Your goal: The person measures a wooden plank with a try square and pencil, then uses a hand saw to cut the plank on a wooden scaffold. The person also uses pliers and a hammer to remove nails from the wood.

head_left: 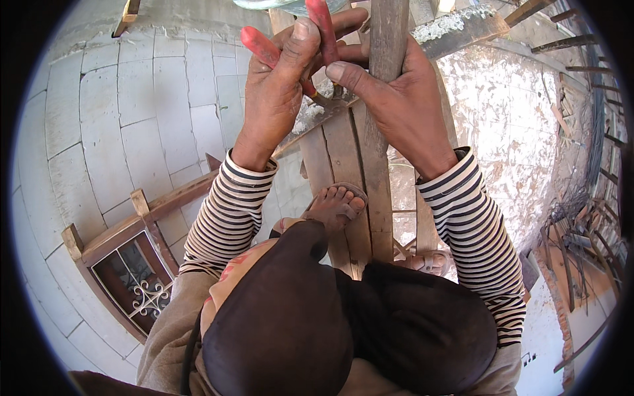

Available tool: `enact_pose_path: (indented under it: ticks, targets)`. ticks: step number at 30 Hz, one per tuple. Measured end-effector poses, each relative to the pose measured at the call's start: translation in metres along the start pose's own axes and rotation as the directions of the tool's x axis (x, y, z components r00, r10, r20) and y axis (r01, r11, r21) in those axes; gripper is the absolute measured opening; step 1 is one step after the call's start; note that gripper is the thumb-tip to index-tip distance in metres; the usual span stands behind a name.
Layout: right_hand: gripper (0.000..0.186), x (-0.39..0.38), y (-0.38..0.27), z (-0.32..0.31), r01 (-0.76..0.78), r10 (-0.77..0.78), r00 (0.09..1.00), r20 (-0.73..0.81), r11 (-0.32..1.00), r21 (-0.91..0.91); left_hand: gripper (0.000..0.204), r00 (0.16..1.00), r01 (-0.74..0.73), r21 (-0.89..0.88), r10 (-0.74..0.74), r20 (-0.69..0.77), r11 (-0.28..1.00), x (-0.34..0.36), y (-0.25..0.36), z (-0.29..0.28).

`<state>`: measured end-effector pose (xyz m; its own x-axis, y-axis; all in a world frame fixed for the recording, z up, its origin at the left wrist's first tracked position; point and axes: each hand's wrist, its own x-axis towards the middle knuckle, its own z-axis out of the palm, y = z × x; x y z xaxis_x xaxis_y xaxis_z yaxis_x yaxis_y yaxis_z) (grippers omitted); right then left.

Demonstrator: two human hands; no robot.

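Note:
Red-handled pincers (262, 47) are in my left hand (281, 92), the two handles spread apart. Their dark metal jaws (325, 100) point down beside an upright wooden post (376, 132). My right hand (409, 99) closes around this post, its thumb across the front and pointing at the pincers. Behind the post its other fingers are partly hidden. Just beyond the jaws runs a board splattered with pale mortar (456, 32). Whether the jaws bite on anything is too small to tell.
Below my hands are narrow wooden planks (340, 148), with my sandalled foot (335, 206) on them. A block wall (99, 119) with a window frame (135, 277) rises at left. At right lie a rubble-strewn floor (495, 132) and scrap timber (574, 257). A greenish vessel (271, 3) shows at the top.

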<state>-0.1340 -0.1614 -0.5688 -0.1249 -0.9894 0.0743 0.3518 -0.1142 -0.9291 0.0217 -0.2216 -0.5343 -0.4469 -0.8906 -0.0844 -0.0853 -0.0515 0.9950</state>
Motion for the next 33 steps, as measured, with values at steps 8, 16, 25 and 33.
enact_pose_path:
  ticks: [8, 16, 25, 33]
  targets:
    - [0.036, -0.020, 0.011, -0.025, -0.083, 0.080, 0.997, -0.024, 0.970, -0.230, 0.055, 0.897, -0.339, -0.156, 0.269, -0.352, 0.928, -0.005, 0.007, -0.048]
    - [0.026, -0.064, 0.034, -0.058, -0.373, 0.371, 0.925, -0.084, 0.842, -0.391, 0.046, 0.803, -0.195, 0.083, 0.208, -0.559, 0.977, -0.033, -0.003, -0.029]
    - [0.024, -0.082, 0.041, -0.067, -0.374, 0.360, 0.925, -0.117, 0.819, -0.436, 0.032, 0.838, -0.315, -0.117, 0.218, -0.500, 0.942, -0.047, -0.033, -0.062]
    - [0.022, -0.092, 0.039, -0.070, -0.397, 0.381, 0.916, -0.127, 0.812, -0.428, 0.034, 0.917, -0.270, -0.027, 0.248, -0.313, 0.962, -0.057, -0.033, -0.064]
